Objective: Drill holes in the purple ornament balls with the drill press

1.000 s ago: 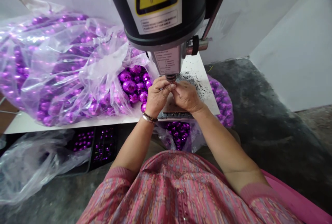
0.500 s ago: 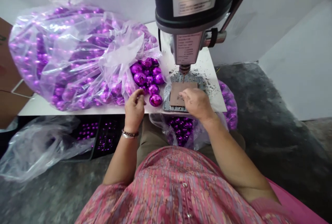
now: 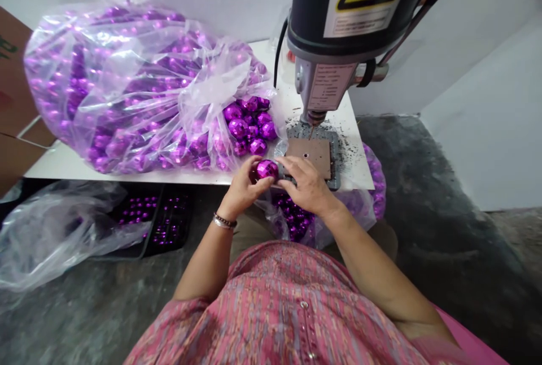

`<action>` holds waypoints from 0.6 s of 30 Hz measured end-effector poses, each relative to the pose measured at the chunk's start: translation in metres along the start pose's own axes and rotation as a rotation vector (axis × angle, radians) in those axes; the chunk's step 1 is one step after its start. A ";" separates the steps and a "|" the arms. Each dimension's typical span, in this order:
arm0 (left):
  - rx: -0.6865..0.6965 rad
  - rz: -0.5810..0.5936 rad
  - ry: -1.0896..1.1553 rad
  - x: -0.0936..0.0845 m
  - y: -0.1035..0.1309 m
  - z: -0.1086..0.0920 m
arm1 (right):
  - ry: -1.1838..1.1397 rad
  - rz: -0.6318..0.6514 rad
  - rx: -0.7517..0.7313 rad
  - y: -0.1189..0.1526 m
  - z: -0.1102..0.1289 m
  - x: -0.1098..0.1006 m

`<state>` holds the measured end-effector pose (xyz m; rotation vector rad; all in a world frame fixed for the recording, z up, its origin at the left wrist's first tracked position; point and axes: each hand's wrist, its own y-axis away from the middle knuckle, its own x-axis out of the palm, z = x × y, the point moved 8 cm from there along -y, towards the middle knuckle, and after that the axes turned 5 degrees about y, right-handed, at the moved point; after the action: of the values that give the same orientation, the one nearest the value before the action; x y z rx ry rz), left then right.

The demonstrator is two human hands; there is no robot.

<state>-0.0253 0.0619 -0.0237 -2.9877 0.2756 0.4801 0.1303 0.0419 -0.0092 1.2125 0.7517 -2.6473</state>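
A shiny purple faceted ball (image 3: 266, 169) sits between my two hands at the table's front edge. My left hand (image 3: 244, 187) has its thumb and fingers closed round the ball's left side. On the right side, the thumb and fingertips of my right hand (image 3: 308, 185) meet the ball's edge. Just beyond my right hand lies a brown square board (image 3: 311, 153) with a small hole, on the grey metal base (image 3: 334, 145) of a drill press (image 3: 334, 55). The drill bit (image 3: 312, 131) points down above the board.
A big clear bag of purple balls (image 3: 139, 94) covers the table's left side, with loose balls (image 3: 249, 125) at its mouth. Dark shavings (image 3: 349, 145) litter the white table (image 3: 358, 176). Below are an open bag of balls (image 3: 296, 215), black crates (image 3: 165, 221) and crumpled plastic (image 3: 55, 235).
My left hand has moved right and taken hold of the front ball. My right hand has come left off the board to the ball, uncovering the board's hole. The view has shifted slightly.
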 end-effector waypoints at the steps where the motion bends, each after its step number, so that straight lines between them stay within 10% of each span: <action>1: 0.020 0.062 0.054 0.006 0.004 -0.004 | -0.038 0.023 -0.014 0.000 0.003 0.000; 10: 0.086 0.263 0.366 0.050 0.016 -0.021 | -0.357 0.063 0.227 0.022 -0.020 -0.008; 18: 0.054 0.192 0.293 0.065 0.011 -0.014 | -0.535 0.049 0.324 0.042 -0.037 -0.005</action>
<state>0.0377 0.0390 -0.0318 -2.9854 0.5936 0.0442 0.1719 0.0236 -0.0423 0.5015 0.2083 -2.9188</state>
